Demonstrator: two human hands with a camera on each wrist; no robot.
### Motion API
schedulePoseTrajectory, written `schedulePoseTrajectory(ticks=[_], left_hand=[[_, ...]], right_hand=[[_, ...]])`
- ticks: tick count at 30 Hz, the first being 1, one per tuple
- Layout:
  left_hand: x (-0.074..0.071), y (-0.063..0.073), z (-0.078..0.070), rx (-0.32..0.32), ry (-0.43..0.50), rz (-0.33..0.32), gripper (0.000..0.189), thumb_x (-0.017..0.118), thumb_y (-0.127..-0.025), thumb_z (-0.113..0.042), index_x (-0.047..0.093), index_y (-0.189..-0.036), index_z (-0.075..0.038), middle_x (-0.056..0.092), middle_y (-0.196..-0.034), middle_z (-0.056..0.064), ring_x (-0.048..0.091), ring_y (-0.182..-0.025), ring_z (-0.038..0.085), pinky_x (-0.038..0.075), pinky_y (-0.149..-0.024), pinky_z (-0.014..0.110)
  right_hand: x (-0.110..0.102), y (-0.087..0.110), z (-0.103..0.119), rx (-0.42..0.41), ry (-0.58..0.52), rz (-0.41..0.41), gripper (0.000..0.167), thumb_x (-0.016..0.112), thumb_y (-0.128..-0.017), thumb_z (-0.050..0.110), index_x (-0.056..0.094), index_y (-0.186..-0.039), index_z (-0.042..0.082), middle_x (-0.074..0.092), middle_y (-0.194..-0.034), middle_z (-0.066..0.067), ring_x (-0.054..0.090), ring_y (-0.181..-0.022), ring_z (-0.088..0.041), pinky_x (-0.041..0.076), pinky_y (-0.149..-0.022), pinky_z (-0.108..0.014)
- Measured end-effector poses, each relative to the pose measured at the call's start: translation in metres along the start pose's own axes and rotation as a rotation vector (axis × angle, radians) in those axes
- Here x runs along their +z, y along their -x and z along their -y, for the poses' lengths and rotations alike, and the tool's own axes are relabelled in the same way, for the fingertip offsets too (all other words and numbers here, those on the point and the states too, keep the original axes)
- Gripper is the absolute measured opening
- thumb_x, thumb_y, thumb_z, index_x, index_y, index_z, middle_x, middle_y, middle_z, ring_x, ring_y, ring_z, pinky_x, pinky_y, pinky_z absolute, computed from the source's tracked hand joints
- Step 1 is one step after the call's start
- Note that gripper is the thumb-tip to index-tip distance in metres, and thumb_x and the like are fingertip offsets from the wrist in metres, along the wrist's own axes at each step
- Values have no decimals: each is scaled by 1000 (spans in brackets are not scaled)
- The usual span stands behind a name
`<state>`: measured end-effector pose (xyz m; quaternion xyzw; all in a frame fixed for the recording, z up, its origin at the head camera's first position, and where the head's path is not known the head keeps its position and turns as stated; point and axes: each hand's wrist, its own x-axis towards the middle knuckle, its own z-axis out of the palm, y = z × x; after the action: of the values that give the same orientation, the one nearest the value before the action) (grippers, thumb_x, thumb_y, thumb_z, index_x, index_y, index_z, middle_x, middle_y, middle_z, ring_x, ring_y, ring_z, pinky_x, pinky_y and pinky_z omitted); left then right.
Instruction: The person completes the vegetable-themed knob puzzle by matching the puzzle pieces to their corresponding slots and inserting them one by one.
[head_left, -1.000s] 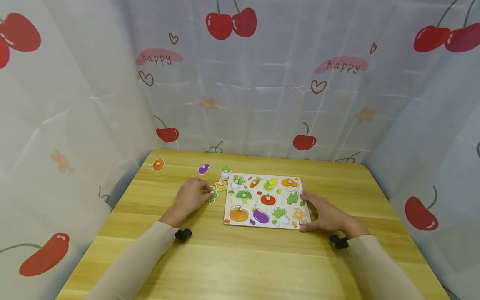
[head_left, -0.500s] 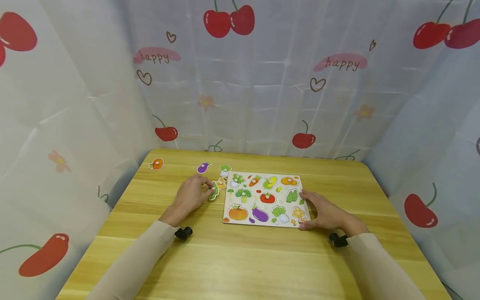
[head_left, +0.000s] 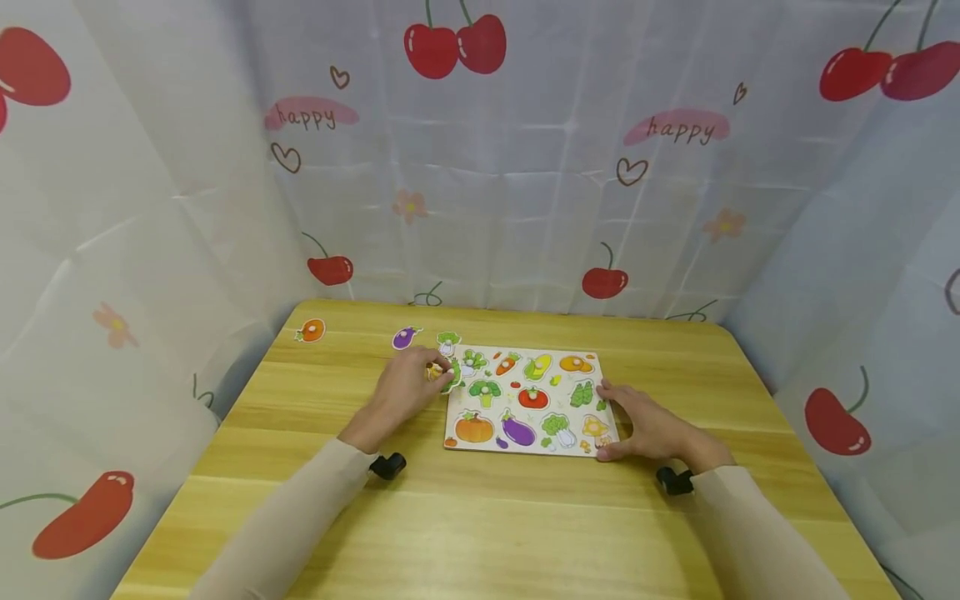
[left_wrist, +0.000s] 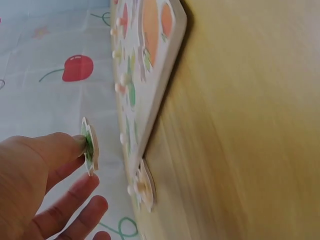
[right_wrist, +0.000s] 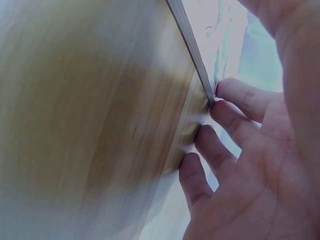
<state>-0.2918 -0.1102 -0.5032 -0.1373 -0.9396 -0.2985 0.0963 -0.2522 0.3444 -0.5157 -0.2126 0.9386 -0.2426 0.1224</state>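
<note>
Green puzzle piece [left_wrist: 94, 154]: pinched by left hand [head_left: 403, 385], held above table [head_left: 525, 521] at board's left edge; right hand [head_left: 647, 423]: spread, fingertips touching right edge of board [head_left: 559, 401]; orange piece [head_left: 311, 331]: near table's far left corner; purple piece [head_left: 403, 338]: near table's far edge.

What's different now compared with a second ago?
The left hand has lifted the green vegetable piece off the table, pinching it, and moved it right, to the left edge of the puzzle board. The right hand stays at the board's right edge; the eggplant piece and pumpkin piece still lie where they were.
</note>
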Motion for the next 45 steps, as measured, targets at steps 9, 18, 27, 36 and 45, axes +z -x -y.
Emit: schedulePoseTrajectory(ticks=[9, 18, 27, 36, 45], left_hand=[[17, -12, -29, 76, 46, 10, 10, 88, -106, -25, 90, -112, -17, 87, -123, 8, 78, -114, 33, 64, -100, 50], [39, -17, -58, 97, 114, 59, 9, 86, -107, -24, 90, -112, -17, 86, -125, 8, 79, -122, 33, 65, -106, 51], [62, -27, -81, 147, 132, 99, 11, 83, -109, -25, 89, -114, -16, 86, -124, 11, 80, -121, 36, 65, -103, 49], [85, -32, -100, 154, 156, 146, 10, 83, -110, -28, 89, -113, -20, 84, -130, 5, 79, -116, 27, 63, -85, 33], [109, -39, -113, 155, 68, 147, 11, 85, -110, -30, 90, -113, -21, 85, -122, 1, 76, -109, 19, 62, -89, 30]], right_hand=[[-2, 0, 2, -18, 7, -8, 123, 104, -87, 52, 41, -176, -4, 32, -188, -32, 35, -169, -63, 33, -134, -82], [1, 1, 0, -4, -20, -6, 122, 104, -86, 52, 42, -174, -5, 32, -188, -31, 33, -170, -63, 31, -136, -80], [2, 0, -1, 13, -19, 5, 121, 103, -87, 54, 43, -174, -3, 33, -189, -29, 35, -171, -60, 32, -137, -78], [1, 1, -3, -19, -11, -4, 118, 102, -89, 54, 44, -173, -6, 33, -188, -30, 35, -170, -62, 32, -136, -80], [1, 1, -9, -22, -10, -4, 118, 102, -89, 54, 44, -173, -5, 34, -188, -30, 36, -170, -61, 32, -137, -80]])
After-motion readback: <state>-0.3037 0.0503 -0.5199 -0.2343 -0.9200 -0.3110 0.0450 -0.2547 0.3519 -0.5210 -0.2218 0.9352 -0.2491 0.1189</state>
